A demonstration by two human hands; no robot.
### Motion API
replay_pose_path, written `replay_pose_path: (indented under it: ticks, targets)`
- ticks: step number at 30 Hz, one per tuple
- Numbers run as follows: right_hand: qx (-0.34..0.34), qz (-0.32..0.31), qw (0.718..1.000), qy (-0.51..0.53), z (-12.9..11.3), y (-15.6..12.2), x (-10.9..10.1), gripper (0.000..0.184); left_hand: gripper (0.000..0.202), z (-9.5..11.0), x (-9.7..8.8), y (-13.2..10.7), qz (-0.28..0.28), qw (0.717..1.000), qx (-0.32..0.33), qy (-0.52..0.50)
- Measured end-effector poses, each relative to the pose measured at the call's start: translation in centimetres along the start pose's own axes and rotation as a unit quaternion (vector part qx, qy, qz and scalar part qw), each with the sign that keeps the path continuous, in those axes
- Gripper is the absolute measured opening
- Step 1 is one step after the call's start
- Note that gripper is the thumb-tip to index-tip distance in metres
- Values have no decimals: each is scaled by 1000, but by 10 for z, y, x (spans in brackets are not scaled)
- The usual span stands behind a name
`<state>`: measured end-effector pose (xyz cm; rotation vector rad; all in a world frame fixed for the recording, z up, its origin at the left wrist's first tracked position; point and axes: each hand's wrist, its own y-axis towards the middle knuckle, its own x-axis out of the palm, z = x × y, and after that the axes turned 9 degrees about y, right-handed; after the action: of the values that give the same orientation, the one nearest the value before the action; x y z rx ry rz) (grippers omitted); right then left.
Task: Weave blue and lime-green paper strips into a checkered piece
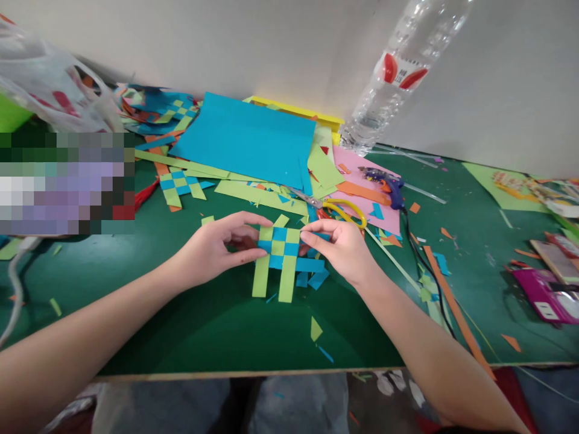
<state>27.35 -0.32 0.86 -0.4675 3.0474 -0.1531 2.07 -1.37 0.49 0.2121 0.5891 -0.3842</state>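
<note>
Between my two hands is a small woven paper piece (278,247) in a blue and light green checker pattern. Two green strip ends hang down from its lower edge, and a blue strip sticks out at the lower right. My left hand (226,244) pinches its left edge between thumb and fingers. At the right edge, my right hand (337,244) grips it near the upper corner with thumb and forefinger. Blue paper scraps (312,279) lie just below my right fingers. Scissors with yellow handles (346,211) rest open-bladed behind my right hand.
A large blue sheet (253,138) lies at the back over green strips. Another woven piece (178,184) is at the left. A clear bottle (389,78) leans by the wall. A blue glue gun (391,187) with a black cord sits on pink paper (362,166). A purple box (545,295) is far right.
</note>
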Motion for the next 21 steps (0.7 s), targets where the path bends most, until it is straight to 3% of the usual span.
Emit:
replay_pose_path:
  ticks: [8, 21]
  targets:
    - [-3, 11, 1000, -11, 2, 0, 0, 21, 35, 5, -2, -1, 3, 1000, 2, -4]
    - [7, -21, 1000, 3, 0, -2, 5, 23, 20, 7, 1, 3, 41, 998, -27, 24]
